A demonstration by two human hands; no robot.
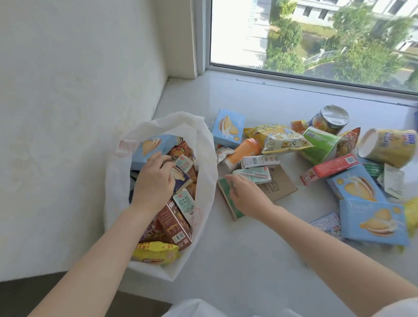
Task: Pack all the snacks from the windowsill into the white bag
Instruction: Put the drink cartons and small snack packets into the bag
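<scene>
While left hand [152, 180] is inside white bag [205, 144], right fingers [231, 179] touching green box [228, 199]

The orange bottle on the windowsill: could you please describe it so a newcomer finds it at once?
Start at the white bag on the windowsill. Just right of its rim, below an upright blue box, lies the orange bottle. It is the only plain orange, rounded item there.

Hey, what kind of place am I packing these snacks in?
Likely a room several floors up, perhaps a flat or dorm. The snacks lie on a wide white windowsill in a corner with a plain wall, and the window looks down on trees and buildings.
</scene>
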